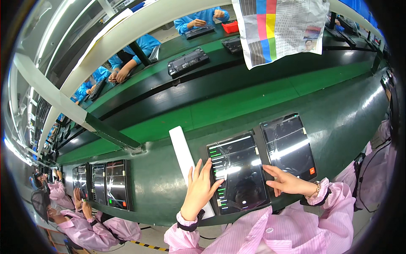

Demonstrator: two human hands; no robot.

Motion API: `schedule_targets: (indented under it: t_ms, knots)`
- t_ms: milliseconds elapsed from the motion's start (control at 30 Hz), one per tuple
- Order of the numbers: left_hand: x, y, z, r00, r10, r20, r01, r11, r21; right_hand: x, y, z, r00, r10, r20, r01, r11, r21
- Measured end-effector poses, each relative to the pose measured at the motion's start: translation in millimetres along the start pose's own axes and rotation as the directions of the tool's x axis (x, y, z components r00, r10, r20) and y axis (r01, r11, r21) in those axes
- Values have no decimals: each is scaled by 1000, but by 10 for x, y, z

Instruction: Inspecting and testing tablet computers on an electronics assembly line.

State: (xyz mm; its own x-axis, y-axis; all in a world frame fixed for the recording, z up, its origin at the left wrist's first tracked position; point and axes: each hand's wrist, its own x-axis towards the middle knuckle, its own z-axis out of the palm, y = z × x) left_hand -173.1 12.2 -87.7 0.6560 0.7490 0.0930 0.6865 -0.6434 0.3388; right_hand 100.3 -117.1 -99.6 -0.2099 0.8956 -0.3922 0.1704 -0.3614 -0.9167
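Pink pinstriped work smock, bare hands.

Long sleeves in pale pink with fine white stripes, gathered at each wrist into a ruffled edge over a dark elastic band. No gloves on the left hand [198,188] or the right hand [287,182]. Thin band or bracelet at the right wrist (partly tucked under the cuff). Small white button on the front.

Both hands' fingers [208,171] on a dark tablet [237,171]
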Motion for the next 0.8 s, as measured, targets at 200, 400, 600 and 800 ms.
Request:
schedule_targets:
  t_ms: [200, 400, 600, 800]
  knots:
    - [34, -9, 36, 999, 15, 29, -15, 1000, 3, -19, 30, 21, 1000, -11, 4, 11, 996, 85]
    - [-192, -51, 50, 985, -140, 98, 167, 913, -373, -12, -123, -42, 995, 100, -26, -42, 624, 780]
    - [-303, -55, 162, 986, -140, 90, 166, 816, -554, 147, -93, -62, 988, 144, -54, -53, 650, 758]
    - [-308, -90, 123, 947, -270, 174, 274, 398, -875, 324, -182, 174, 989, 11, -145, 43, 933, 358]
